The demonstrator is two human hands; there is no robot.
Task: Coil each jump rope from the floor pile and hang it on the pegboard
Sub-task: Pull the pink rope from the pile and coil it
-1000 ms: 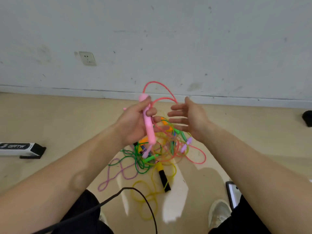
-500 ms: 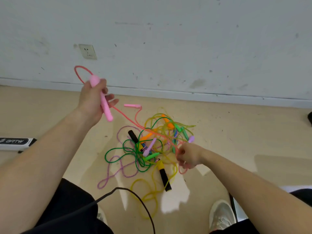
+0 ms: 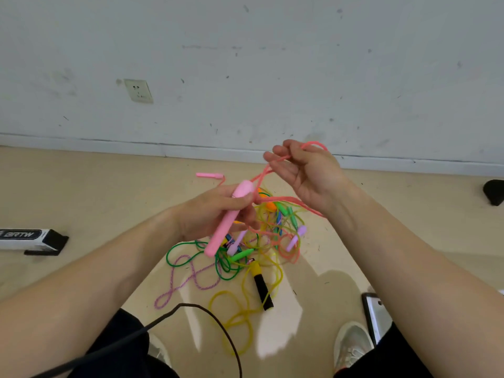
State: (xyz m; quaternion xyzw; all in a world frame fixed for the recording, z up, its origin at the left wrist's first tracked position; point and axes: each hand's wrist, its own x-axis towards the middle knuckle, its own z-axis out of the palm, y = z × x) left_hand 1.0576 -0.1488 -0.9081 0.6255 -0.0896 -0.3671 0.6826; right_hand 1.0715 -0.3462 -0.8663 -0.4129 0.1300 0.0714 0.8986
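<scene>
1. Both hands have met above the pile since 0.5 s ago: the left hand (image 3: 215, 214) swung in from the far left and the right hand (image 3: 308, 173) rose.
2. Left fingers wrap 1 pink handle (image 3: 225, 225); right fingers curl loosely round a loop of the pink rope (image 3: 283, 198).
3. Its 2nd handle (image 3: 208, 175) lies on the floor (image 3: 81, 186), just beyond the tangled pile (image 3: 245, 253).
4. Hands hide the pile's far part; a black cable (image 3: 188, 304) crosses near, a phone (image 3: 377, 317) lies right and a box (image 3: 27, 237) left.

One pink jump rope (image 3: 224, 230) loops above the tangled multicoloured pile (image 3: 241, 255).
</scene>
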